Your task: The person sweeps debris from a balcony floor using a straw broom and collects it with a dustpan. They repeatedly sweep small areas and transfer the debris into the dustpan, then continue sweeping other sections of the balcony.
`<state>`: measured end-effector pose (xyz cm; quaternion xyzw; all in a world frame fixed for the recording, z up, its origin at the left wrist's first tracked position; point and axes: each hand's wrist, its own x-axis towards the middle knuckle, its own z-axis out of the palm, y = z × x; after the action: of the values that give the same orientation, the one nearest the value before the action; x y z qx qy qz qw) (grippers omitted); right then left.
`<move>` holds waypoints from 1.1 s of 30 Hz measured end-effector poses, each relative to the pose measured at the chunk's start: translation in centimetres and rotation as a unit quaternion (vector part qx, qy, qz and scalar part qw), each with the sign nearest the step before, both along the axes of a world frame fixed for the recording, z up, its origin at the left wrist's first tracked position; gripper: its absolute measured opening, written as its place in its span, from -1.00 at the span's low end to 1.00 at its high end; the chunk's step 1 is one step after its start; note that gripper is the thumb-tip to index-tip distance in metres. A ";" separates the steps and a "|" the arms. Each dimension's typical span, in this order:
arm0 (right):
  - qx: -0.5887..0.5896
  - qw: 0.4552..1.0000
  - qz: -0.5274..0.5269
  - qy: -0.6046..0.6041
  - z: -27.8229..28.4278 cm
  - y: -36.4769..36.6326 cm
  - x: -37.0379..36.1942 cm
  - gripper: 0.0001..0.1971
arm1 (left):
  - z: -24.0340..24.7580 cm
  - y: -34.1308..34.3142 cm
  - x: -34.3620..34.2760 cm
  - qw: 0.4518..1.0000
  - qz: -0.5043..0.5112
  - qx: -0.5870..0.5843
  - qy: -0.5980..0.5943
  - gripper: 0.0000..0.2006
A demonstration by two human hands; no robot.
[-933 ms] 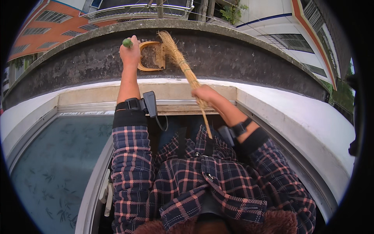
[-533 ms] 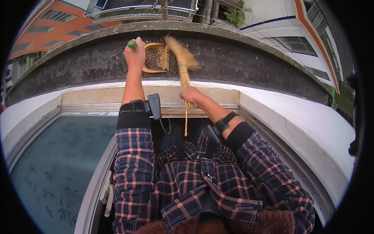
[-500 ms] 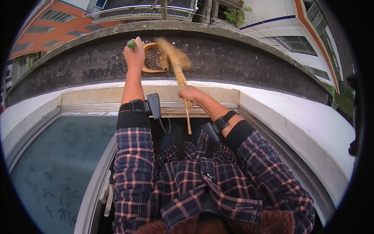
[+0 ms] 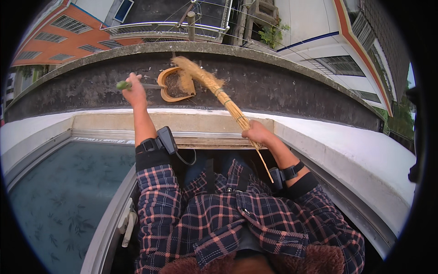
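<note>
A right hand [image 4: 258, 132] grips a tied straw broom [image 4: 223, 97] slanting up-left to frayed bristles [image 4: 197, 72]; the left hand [image 4: 136, 92] holds a yellow dustpan's [image 4: 175, 99] green-ended handle [image 4: 122, 85], apparently with debris [image 4: 172, 86] inside.

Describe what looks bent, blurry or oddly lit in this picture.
Head view: the concrete ledge bows, fisheye fashion, inside black corners; same view: soft light, no hard shadows; same view: the broom bristles look fuzzy, whether from motion I cannot tell.

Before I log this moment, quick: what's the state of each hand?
Left hand: closed, holding the green-ended handle of the yellow dustpan.
Right hand: closed, holding the straw broom.
</note>
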<state>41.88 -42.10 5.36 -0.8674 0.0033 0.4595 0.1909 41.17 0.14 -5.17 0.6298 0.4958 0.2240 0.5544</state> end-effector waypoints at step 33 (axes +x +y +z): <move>-0.046 0.983 -0.160 0.074 -4.5 0.4 4.2 -0.66 | 16.6 0.7 -10.6 0.830 0.542 -0.073 -0.111 -0.45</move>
<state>46.10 -41.72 0.86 -0.8272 0.1776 0.4852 0.2208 30.61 0.83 11.41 0.1885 0.7073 0.5202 0.4401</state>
